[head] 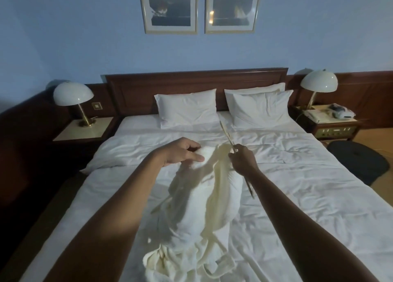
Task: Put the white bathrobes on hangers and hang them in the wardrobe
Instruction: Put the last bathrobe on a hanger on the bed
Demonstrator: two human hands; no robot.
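A white bathrobe (200, 198) lies lengthwise on the bed (297, 192), collar end toward the pillows, its lower part bunched near me. My left hand (182, 153) rests on the robe's left shoulder, fingers curled into the cloth. My right hand (241, 157) grips a thin wooden hanger (225, 132) seen edge-on, tilted over the robe's collar; its far end points at the pillows and its near end sticks out below my wrist. No wardrobe is in view.
Two white pillows (188, 109) lean on the dark wooden headboard (195, 83). Bedside tables with dome lamps (73, 94) stand on both sides; the right one holds a telephone (316, 113). A dark bag (359, 160) lies on the floor at the right.
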